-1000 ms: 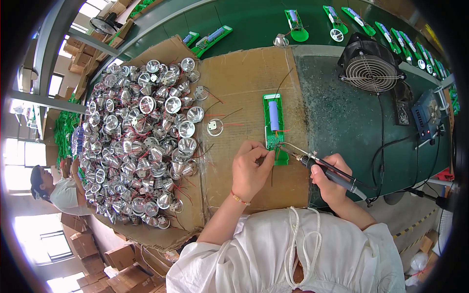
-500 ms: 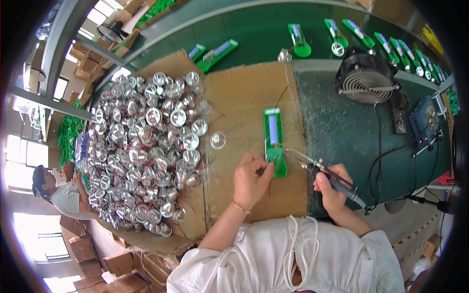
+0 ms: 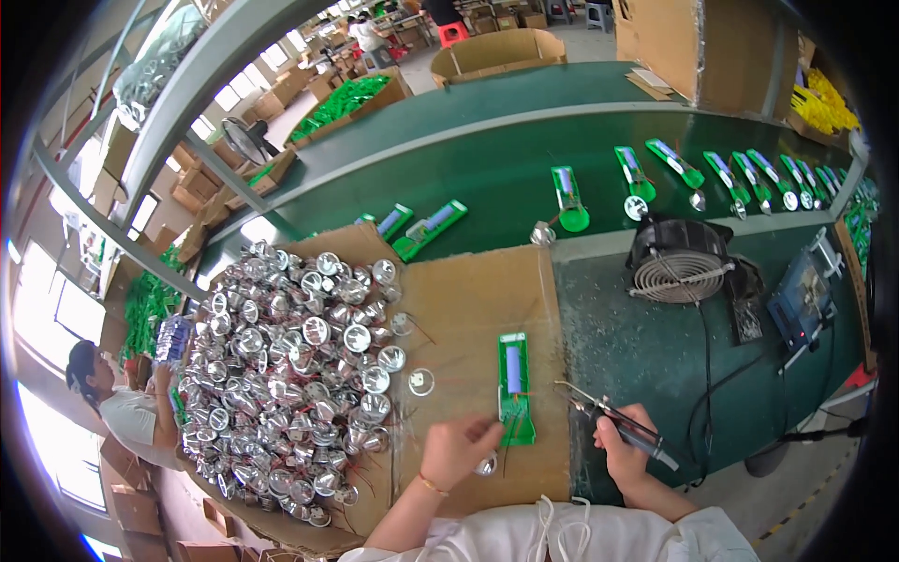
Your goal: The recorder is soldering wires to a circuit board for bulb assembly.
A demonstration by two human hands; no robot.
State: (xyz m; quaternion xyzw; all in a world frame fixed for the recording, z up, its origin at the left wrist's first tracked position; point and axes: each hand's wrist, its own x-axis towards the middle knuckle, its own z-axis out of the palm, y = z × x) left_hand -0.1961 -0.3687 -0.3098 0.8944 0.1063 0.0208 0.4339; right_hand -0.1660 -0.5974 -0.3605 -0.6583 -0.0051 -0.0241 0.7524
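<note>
On the cardboard sheet lies a green plastic housing (image 3: 526, 433), long and narrow, with a purple-blue cylindrical battery (image 3: 513, 369) and thin wires in it. My left hand (image 3: 457, 455) is at the housing's lower left side, thumb and fingers pinched together; what is between them is too small to make out. Partly behind that hand shows a round silver reflector (image 3: 486, 464). My right hand (image 3: 626, 446) is closed round a soldering iron (image 3: 639, 436) with a thin curved metal tube at its front. The tip points at the housing from the right, apart from it.
A large heap of silver reflectors (image 3: 290, 375) with wires covers the left. A black fan (image 3: 678, 262) and a blue soldering station (image 3: 802, 302) stand at right, with cables trailing. Similar green housings (image 3: 572, 217) line the green bench behind. Another person (image 3: 131, 412) works at far left.
The view has tilted up, so everything sits lower in the picture. My left hand has drawn slightly left off the housing, uncovering a reflector. The iron's tip is farther from the housing.
</note>
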